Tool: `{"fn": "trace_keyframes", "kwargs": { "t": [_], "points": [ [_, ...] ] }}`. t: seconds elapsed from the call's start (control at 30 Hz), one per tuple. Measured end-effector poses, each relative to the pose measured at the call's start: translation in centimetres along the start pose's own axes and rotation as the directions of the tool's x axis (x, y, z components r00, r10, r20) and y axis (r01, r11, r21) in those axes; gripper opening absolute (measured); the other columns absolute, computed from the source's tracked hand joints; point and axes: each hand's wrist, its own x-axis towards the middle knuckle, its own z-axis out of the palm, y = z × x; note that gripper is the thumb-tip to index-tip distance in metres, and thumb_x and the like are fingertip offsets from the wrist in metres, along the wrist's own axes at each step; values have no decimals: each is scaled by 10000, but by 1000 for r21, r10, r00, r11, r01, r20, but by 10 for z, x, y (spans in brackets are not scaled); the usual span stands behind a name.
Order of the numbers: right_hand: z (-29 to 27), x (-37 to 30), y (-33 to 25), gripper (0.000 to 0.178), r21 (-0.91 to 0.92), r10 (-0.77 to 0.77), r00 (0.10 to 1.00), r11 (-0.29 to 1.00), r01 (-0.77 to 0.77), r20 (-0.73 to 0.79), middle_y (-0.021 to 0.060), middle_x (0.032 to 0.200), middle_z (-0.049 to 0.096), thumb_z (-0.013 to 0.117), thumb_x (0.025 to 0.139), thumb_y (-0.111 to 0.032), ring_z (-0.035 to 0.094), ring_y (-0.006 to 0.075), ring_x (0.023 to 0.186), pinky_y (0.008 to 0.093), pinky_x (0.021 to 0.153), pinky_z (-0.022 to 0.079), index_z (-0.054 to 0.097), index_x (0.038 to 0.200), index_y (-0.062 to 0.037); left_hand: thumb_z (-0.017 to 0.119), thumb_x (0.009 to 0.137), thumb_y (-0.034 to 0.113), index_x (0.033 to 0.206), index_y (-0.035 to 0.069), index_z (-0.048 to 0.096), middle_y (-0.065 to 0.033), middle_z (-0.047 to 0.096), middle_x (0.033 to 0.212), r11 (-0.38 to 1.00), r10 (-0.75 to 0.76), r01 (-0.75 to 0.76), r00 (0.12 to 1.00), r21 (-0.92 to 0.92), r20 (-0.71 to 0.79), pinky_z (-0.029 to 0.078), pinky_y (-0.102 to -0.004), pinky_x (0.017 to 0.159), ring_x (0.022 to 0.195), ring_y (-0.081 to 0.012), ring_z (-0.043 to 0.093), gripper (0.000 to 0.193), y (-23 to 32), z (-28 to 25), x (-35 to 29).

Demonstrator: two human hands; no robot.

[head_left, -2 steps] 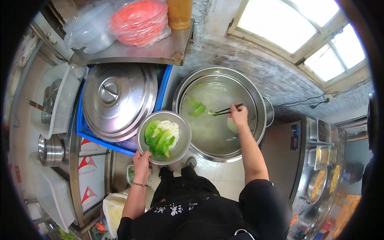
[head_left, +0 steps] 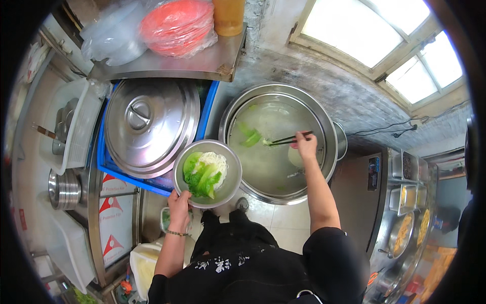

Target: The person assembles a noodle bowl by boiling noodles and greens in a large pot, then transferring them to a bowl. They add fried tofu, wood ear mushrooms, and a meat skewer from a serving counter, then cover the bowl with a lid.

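My left hand (head_left: 179, 203) grips the near rim of a metal bowl (head_left: 233, 185). In that bowl lie white noodles (head_left: 221, 161) and green lettuce leaves (head_left: 205, 178). Over a large round metal pot (head_left: 329, 147) of cloudy liquid, my right hand (head_left: 306, 145) holds dark chopsticks (head_left: 288, 139). Their tips touch the pale end of a lettuce leaf (head_left: 250, 136) floating left of centre. A pale rounded shape under my right hand is partly hidden, and I cannot make out what it is.
A big metal lid (head_left: 167, 119) sits over a blue crate (head_left: 209, 101) left of the pot. Above it juts a metal shelf (head_left: 197, 63) with wrapped red bowls (head_left: 177, 28). Food trays (head_left: 403, 198) line the right-hand counter. A white basket (head_left: 76, 126) of utensils stands far left.
My right hand and the chopsticks have shifted very slightly to the right. The bowl in my left hand stays in practically the same place.
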Motion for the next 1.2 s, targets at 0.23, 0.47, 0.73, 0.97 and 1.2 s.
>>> {"fn": "trace_keyframes", "kwargs": {
  "t": [0.23, 0.47, 0.73, 0.97, 1.2],
  "points": [
    [-62, -24, -40, 225, 289, 132, 986, 952, -97, -105, 193, 778, 661, 579, 909, -162, 655, 242, 547, 336, 499, 579, 625, 931, 57, 566, 788, 27, 848, 52, 611, 27, 546, 704, 1000, 9, -9, 1000, -10, 25, 380, -231, 488, 576, -66, 485, 79, -11, -2, 10],
    [-83, -51, -96, 235, 321, 53, 993, 947, -17, -105, 188, 800, 675, 566, 928, -180, 667, 228, 562, 336, 538, 590, 632, 971, 41, 551, 801, 10, 906, 33, 622, -4, 599, 785, 998, 54, -52, 993, -17, 107, 434, -237, 521, 624, -84, 547, 129, -6, 23, 24],
    [-45, -120, -192, 224, 343, -67, 980, 939, -2, 189, 195, 823, 684, 560, 938, -145, 674, 240, 573, 309, 526, 586, 633, 997, 58, 546, 799, 18, 910, 38, 623, -15, 608, 769, 999, 6, 0, 992, -46, 126, 500, -264, 488, 611, -104, 586, 136, 13, 42, 18],
    [-42, -120, -208, 190, 239, -196, 954, 961, 140, 226, 148, 910, 688, 608, 885, -84, 691, 204, 778, 292, 561, 589, 675, 1009, 43, 570, 789, 32, 859, 56, 616, 10, 571, 712, 998, 21, -16, 997, -64, 68, 421, -245, 459, 553, -84, 523, 87, 2, 20, 19],
    [13, -46, -104, 260, -177, -34, 937, 979, 101, 348, 117, 869, 689, 610, 875, -90, 647, 157, 626, 266, 564, 527, 672, 1115, -9, 585, 773, 35, 792, 84, 602, 39, 516, 641, 996, -4, -2, 998, -84, -70, 326, -223, 426, 495, -59, 444, 55, 4, 1, 8]
  ]
}}
